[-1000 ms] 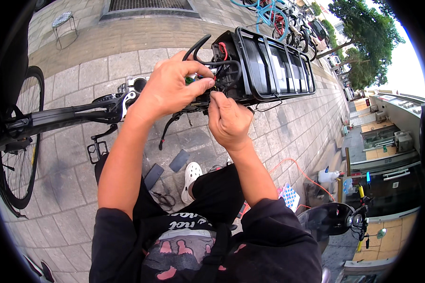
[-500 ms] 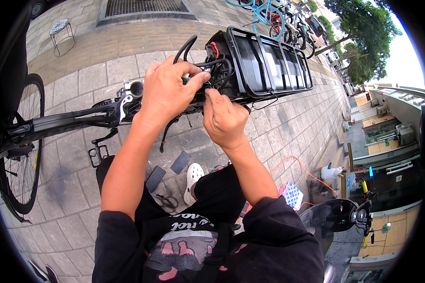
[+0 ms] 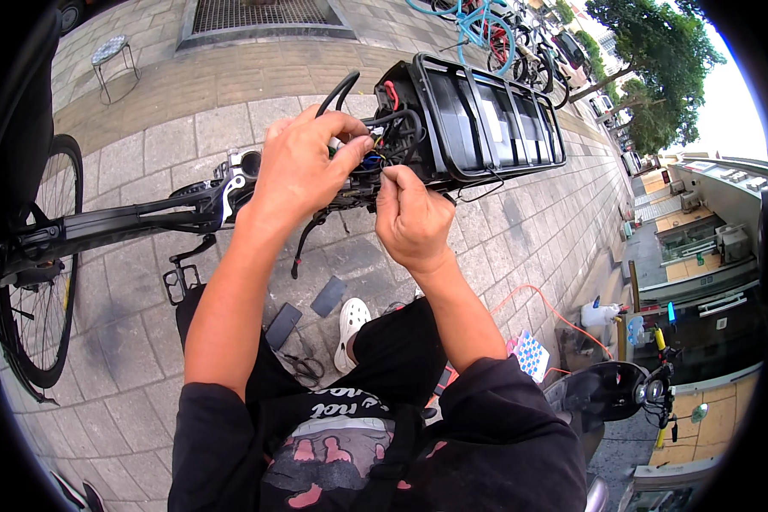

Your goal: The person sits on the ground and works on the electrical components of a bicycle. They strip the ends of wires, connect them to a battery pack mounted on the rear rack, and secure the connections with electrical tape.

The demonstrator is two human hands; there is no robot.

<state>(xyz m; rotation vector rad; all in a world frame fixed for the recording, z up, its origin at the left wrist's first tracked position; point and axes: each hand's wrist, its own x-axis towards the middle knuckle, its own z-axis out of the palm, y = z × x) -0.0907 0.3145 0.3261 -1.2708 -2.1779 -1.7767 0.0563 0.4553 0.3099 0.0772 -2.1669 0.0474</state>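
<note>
Both hands work at a bundle of thin wires (image 3: 373, 159), blue and yellow among them, at the front of a black rear rack (image 3: 495, 119) on a bicycle (image 3: 128, 218). My left hand (image 3: 303, 162) is bent over the bundle from the left, thumb and fingers closing on wires; its fingertips are partly hidden. Just to the right, my right hand (image 3: 414, 213) pinches at the bundle's lower end, thumb against curled forefinger. Thick black cables (image 3: 341, 90) loop up beyond my left hand. A red cable (image 3: 391, 94) shows beside the rack's front end.
On the paving below lie a dark phone-like slab (image 3: 282, 326), a flat grey piece (image 3: 328, 296) and scissors (image 3: 303, 367). A stool (image 3: 109, 49) stands far left. Parked bicycles (image 3: 486, 38) are at the back. To the right are an orange cord (image 3: 563, 316) and a scooter (image 3: 614, 388).
My right hand has shifted slightly right and down, away from my left hand. More of the blue and yellow wires shows between them.
</note>
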